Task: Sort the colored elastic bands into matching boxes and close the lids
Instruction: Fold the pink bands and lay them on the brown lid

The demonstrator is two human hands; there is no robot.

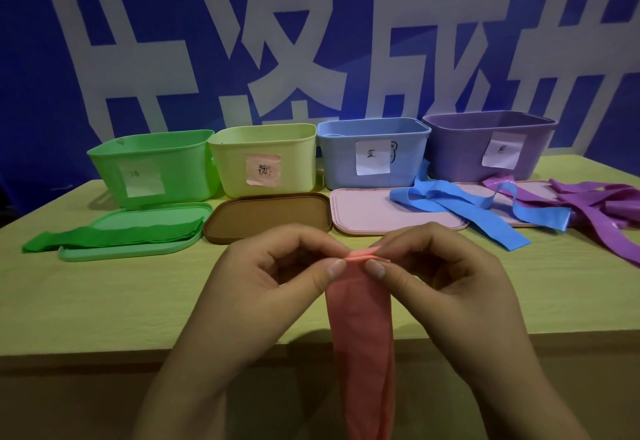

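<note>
Both hands pinch the top edge of a pink band (360, 318) above the near table (104, 301) edge: the left hand (277, 277) grips its left corner, the right hand (436, 273) its right, and the band hangs down between them. Beyond stand four open boxes, left to right: green box (152, 166), yellow box (266, 159), blue box (372, 152), purple box (485, 143). A green band (114, 235) lies on the green lid (138, 249); blue bands (460, 204) and purple bands (595, 207) sprawl over the pink lid (367, 211) and beyond. A brown lid (266, 214) lies before the yellow box.

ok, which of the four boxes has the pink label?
The yellow-green box, second from the left. Its label is pink paper; the green, blue and purple boxes carry white ones.
</note>
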